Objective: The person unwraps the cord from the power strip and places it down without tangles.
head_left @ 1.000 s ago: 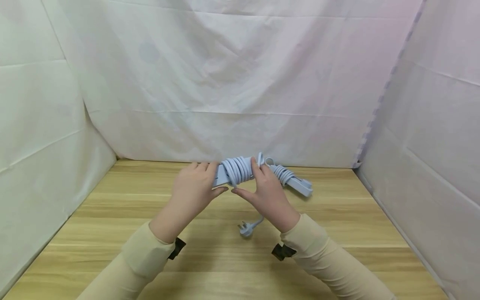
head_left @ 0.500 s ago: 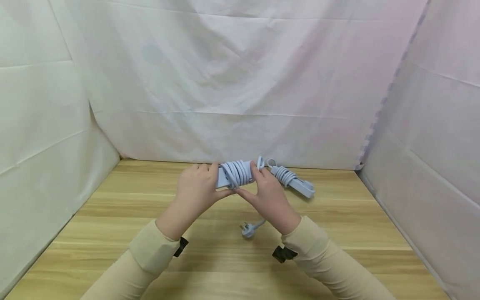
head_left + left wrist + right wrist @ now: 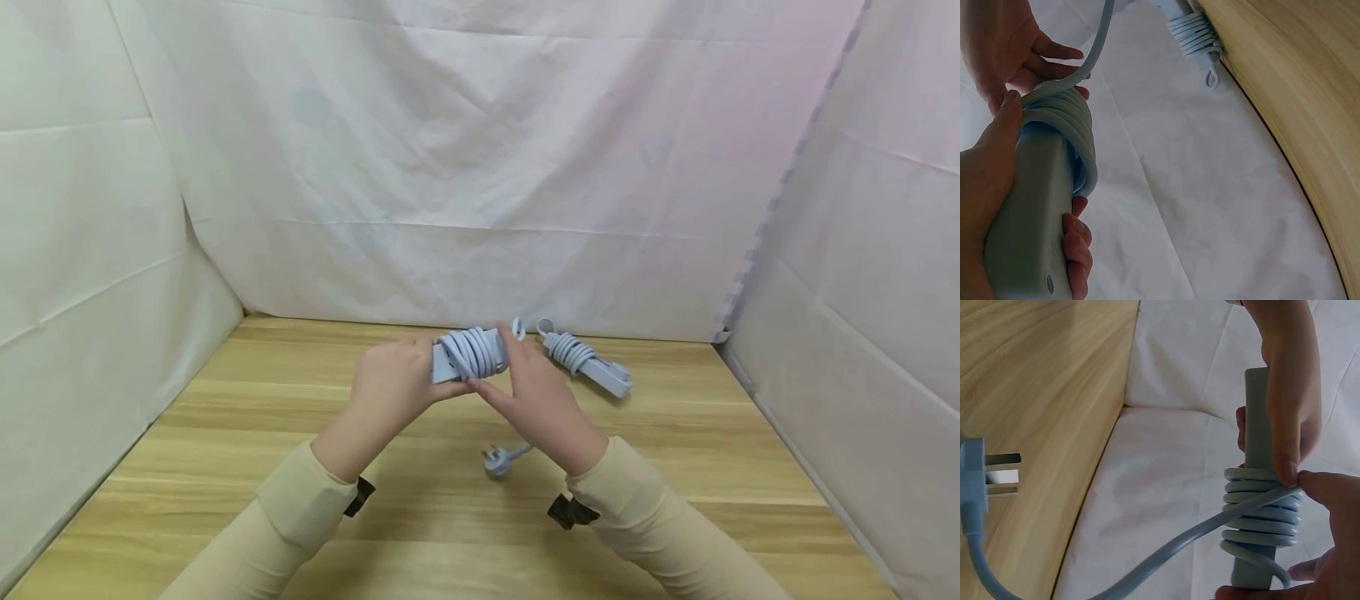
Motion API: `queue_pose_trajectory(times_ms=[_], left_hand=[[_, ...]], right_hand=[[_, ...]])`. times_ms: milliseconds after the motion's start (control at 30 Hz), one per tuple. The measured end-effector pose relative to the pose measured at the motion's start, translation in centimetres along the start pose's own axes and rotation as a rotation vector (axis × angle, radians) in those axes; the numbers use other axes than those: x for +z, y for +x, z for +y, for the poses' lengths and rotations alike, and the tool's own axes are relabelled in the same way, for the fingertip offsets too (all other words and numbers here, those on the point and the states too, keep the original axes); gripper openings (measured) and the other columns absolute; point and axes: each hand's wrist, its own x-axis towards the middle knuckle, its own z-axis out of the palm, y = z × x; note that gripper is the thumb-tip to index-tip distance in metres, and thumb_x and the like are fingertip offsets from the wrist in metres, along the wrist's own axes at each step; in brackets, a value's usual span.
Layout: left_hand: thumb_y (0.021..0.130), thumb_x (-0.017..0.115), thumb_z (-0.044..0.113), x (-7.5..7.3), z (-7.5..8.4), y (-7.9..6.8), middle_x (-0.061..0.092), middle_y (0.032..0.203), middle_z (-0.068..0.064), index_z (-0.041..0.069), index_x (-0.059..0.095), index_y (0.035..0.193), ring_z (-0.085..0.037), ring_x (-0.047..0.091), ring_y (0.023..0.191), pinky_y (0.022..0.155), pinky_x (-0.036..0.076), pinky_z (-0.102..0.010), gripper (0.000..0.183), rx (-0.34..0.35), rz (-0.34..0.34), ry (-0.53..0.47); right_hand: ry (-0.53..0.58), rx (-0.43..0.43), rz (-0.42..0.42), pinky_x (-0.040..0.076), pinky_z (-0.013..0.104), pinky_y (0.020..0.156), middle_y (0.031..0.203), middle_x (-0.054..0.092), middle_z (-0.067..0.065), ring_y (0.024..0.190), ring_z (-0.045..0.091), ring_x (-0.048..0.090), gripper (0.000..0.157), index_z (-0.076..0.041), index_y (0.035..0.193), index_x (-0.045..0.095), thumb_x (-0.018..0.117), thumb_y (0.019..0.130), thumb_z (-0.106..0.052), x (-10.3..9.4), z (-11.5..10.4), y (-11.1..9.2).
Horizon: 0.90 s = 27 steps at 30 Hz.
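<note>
Strip [image 3: 1032,200] now sits slightly lower in the head view than a second ago, and the thumbs, earlier split by a small gap, now meet at the coiled cord [image 3: 474,354]. Left hand [image 3: 393,375]: wrist bent, fingers wrapped round the strip's left end, thumb pressing the cord. Right hand [image 3: 543,400]: comes in from the right, fingers gripping the opposite end, thumb tip at the cord by the left thumb. Strip is held up over the table [image 3: 262,400], near the middle. Plug [image 3: 497,461] shows below it; contact with table unclear. Second strip [image 3: 603,377] lies farther right, same spot as before, cord wound.
</note>
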Motion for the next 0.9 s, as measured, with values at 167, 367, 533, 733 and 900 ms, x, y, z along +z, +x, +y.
queue_pose_trajectory(times_ms=[167,367,533,733,900], left_hand=[[0.068,0.070,0.073,-0.1,-0.2,-0.2,0.043,0.054,0.004,0.010,0.052,0.068,-0.012,0.038,0.041,0.037,0.031,-0.029,0.066,-0.042,-0.058,-0.027],[0.070,0.069,0.073,-0.2,-0.7,-0.3,0.042,0.052,0.006,0.015,0.048,0.064,-0.012,0.037,0.042,0.037,0.030,-0.029,0.062,-0.073,-0.079,-0.052],[0.068,0.068,0.076,0.1,-1.0,-0.4,0.041,0.051,0.006,0.016,0.048,0.065,-0.012,0.037,0.041,0.037,0.029,-0.029,0.064,-0.072,-0.039,-0.050],[0.066,0.068,0.077,0.3,-0.6,-0.3,0.040,0.050,0.006,0.016,0.047,0.063,-0.012,0.036,0.040,0.036,0.028,-0.030,0.065,-0.078,-0.013,-0.073],[0.066,0.069,0.076,0.4,-0.3,-0.2,0.040,0.049,0.005,0.015,0.047,0.063,-0.013,0.036,0.039,0.036,0.029,-0.031,0.065,-0.060,0.014,-0.066]], right_hand=[[-0.111,0.011,-0.007,0.052,0.039,0.071,0.126,0.062,0.013,0.098,0.026,0.064,0.090,-0.011,0.155,0.022,0.050,0.090,-0.067,-0.1,-0.5,-0.3],[-0.159,-0.064,0.076,0.051,0.034,0.064,0.112,0.066,0.006,0.087,0.020,0.065,0.064,-0.008,0.132,0.052,0.060,0.091,-0.056,0.0,-0.8,-0.5],[-0.192,-0.231,0.208,0.049,0.029,0.058,0.093,0.069,0.000,0.075,0.015,0.064,0.028,-0.010,0.099,0.069,0.075,0.087,-0.034,0.4,-0.6,-0.5],[-0.107,-0.227,0.133,0.050,0.028,0.060,0.085,0.071,0.001,0.068,0.011,0.064,0.018,-0.008,0.097,0.073,0.072,0.090,-0.025,0.9,-0.7,-0.4],[0.067,-0.081,-0.061,0.048,0.027,0.061,0.083,0.066,-0.001,0.051,0.003,0.055,0.019,-0.009,0.101,0.069,0.057,0.100,-0.023,1.1,-0.9,-0.3]])
